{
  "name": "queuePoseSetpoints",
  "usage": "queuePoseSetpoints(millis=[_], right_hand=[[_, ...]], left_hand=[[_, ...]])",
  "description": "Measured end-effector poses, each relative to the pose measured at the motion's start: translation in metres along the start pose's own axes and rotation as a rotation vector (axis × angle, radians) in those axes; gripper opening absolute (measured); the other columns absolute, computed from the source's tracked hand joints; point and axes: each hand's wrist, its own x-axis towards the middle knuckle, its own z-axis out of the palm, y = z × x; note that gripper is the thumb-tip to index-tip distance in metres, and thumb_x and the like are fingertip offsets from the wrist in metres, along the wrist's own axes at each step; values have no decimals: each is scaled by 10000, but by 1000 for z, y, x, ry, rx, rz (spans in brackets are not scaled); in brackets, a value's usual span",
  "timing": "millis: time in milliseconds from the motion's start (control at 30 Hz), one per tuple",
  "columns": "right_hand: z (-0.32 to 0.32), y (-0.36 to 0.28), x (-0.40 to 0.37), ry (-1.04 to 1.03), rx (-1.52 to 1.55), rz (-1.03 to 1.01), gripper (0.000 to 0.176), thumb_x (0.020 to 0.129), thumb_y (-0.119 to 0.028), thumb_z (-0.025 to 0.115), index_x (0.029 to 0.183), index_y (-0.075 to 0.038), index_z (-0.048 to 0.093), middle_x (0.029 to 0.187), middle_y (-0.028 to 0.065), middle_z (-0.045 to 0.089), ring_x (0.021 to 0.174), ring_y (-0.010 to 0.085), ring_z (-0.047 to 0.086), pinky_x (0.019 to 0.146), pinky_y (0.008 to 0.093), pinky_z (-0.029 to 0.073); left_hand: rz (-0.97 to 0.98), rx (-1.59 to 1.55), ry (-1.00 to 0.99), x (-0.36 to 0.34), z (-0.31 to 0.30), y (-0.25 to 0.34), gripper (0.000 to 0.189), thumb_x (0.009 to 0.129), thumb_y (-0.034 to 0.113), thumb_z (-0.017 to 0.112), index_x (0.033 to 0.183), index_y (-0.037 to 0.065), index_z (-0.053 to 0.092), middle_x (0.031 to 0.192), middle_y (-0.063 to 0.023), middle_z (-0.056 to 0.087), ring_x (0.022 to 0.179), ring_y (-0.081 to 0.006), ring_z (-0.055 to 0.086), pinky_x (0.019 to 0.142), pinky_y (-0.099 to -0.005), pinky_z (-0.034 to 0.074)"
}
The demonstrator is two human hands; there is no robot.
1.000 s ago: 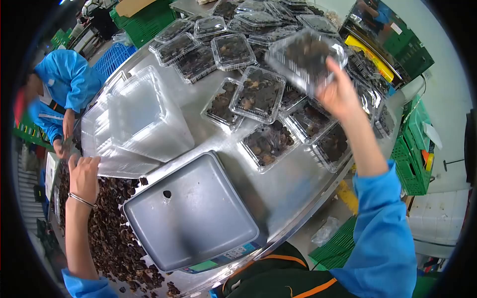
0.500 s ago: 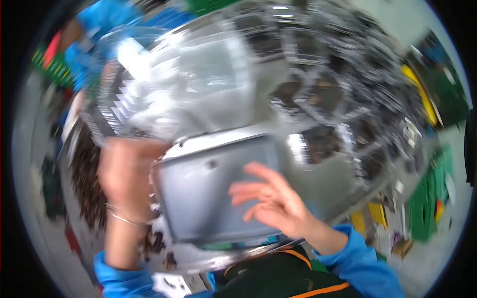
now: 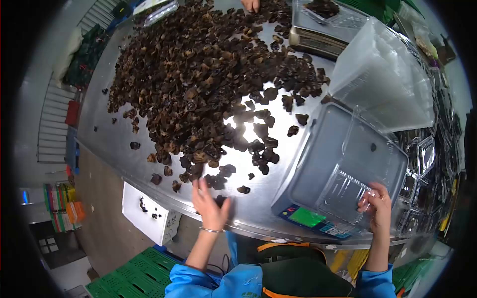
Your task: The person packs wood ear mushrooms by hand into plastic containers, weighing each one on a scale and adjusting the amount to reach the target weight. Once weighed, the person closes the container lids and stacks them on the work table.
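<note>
My left hand (image 3: 210,207) is open with fingers spread, its fingertips right at the near edge of a wide pile of dark brown wood ear mushrooms (image 3: 189,94). A few loose mushroom pieces lie around the fingers. On the right, my right hand (image 3: 377,204) has its fingers curled at the edge of a clear plastic tray (image 3: 343,186). That tray rests over the grey platform of a scale (image 3: 318,149) whose green display (image 3: 306,217) is lit. A small dark piece (image 3: 373,147) sits on the platform.
Beyond the scale stands a tall stack of clear plastic trays (image 3: 377,74). Filled clear packs (image 3: 422,159) crowd the right side. Another person's hand (image 3: 252,5) is at the pile's far edge. A white box (image 3: 146,211) stands below the table's front edge, near green crates (image 3: 134,273).
The view has turned left toward the mushroom pile. My left hand has gone from beside the scale to the pile. A clear tray now lies on the scale, my right hand closed on its edge.
</note>
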Motion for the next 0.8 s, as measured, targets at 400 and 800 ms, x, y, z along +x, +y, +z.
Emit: queuePoseSetpoints(millis=[400,800], right_hand=[[240,-109,47,-386,-1005,-537,465,815,-190,597,1249,-73,476,1172,76,514,1020,184,493,853,301,426],[381,-27,185,-240,-1285,-961,473,789,-357,591,1224,-184,525,1251,213,432,1154,390,376,983,447,329]], left_hand=[[3,-183,47,222,2,-104,858,601,416,782,1307,147,377,1342,-230,323,1250,-387,291,1005,-506,234],[54,-232,-46,84,-34,-146,824,515,110,822,1254,150,458,1411,-233,235,1294,-403,230,1042,-470,211]])
